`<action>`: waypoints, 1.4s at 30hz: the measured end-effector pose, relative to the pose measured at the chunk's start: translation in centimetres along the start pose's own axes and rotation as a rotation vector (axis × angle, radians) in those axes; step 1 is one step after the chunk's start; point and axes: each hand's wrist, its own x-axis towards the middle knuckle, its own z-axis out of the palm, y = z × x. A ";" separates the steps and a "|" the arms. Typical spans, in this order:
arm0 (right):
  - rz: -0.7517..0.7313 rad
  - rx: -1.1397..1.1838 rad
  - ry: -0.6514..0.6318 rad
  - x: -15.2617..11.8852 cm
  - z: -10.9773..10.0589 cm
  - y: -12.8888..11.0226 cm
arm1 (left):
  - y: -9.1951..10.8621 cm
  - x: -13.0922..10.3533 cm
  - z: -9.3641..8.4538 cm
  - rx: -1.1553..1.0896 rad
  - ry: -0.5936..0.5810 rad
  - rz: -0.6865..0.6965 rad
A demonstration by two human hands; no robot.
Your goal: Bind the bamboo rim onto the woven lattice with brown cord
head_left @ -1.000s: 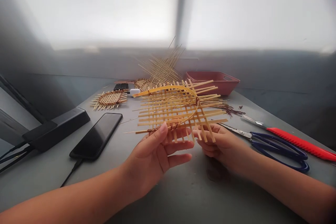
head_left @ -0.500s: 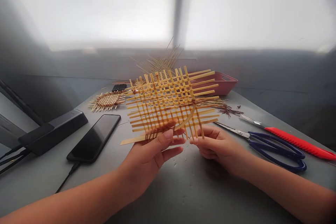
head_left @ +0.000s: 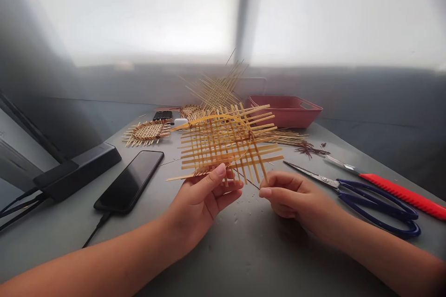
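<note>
A loosely woven panel of pale strips (head_left: 223, 141) is held up over the table, its strip ends sticking out on all sides. My left hand (head_left: 205, 199) grips its lower edge, thumb in front and fingers behind. A curved flat strip (head_left: 212, 117) arches across the panel's upper part. My right hand (head_left: 287, 195), at the panel's lower right corner, pinches the end of a thin dark strand (head_left: 249, 180) between thumb and forefinger. This strand runs back to the panel near my left thumb.
Blue-handled scissors (head_left: 378, 204) and a red cutter (head_left: 400, 192) lie right. A phone (head_left: 128, 182) and black power block (head_left: 78, 169) lie left. Behind are a pink basket (head_left: 285, 111), another woven piece (head_left: 148, 131) and dark strands (head_left: 308, 148).
My right hand has moved right, away from the panel, and more of the dark strand shows. The panel has tilted, and the curved strip now lies across its top.
</note>
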 end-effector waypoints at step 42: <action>-0.087 -1.040 0.087 0.7 -5.6 -0.7 | 0.2 0.4 0.4 -0.041 0.057 0.038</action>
